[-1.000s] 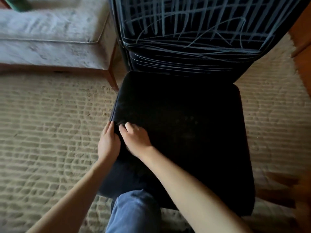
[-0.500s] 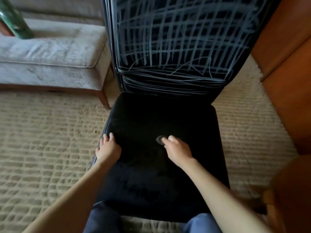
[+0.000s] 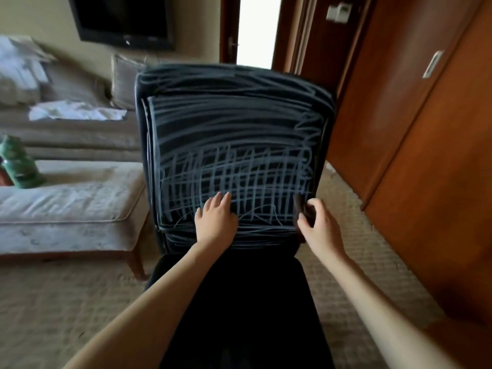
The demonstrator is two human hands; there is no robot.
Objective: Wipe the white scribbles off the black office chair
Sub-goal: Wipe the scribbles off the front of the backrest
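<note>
The black office chair stands in front of me, and its backrest (image 3: 234, 134) is covered with white scribbles from top to bottom. The seat (image 3: 239, 302) below is plain black. My left hand (image 3: 215, 222) lies flat on the lower backrest with straight fingers. At the backrest's lower right edge, my right hand (image 3: 320, 227) curls its thumb and fingers round a small dark object (image 3: 303, 209); I cannot make out what the object is.
A beige sofa and ottoman (image 3: 66, 203) stand to the left, with a green bottle (image 3: 18, 163) on the ottoman. Wooden wardrobe doors (image 3: 426, 155) run along the right. An open doorway (image 3: 258, 30) lies behind the chair. Beige carpet (image 3: 66, 302) covers the floor.
Both hands have risen from the seat to the lower backrest. My view has tilted up and now takes in the whole backrest and the room behind it.
</note>
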